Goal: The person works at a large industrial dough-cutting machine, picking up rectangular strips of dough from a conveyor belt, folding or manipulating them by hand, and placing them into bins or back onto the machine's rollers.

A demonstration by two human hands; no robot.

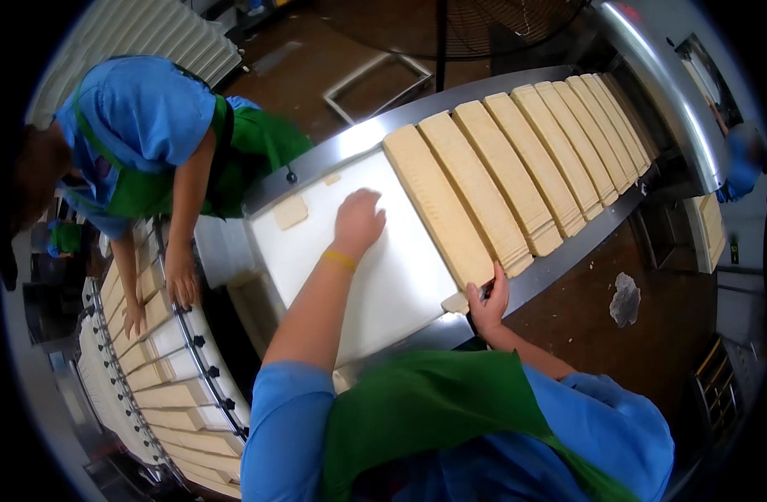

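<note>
Front slab (440,205): pale, long, dough-like; laid crosswise on the white belt (383,293), leftmost of the row. Further slabs (530,171): of like kind, ranked to the right, narrow gaps between several.

Right hand (489,308): placed at the near end of the front slab, thumb and fingers spread about its corner; whether the slab is pinched or merely touched cannot be told.

Left hand (361,224): held over bare belt, left of the slab; fingers bent, nothing seen in the grip; how nearly it is closed cannot be told.

Scraps: one flat piece (291,212) and one smaller piece (331,179) at the far left of the belt; a lump (456,303) just beside the right hand.

Handling, as judged: the slab appears to be steadied by its near end. Pressure is best spread by flat fingers, as soft edges may be dented; both ends should be moved evenly, lest the slab be skewed or its neighbour be struck.
</note>
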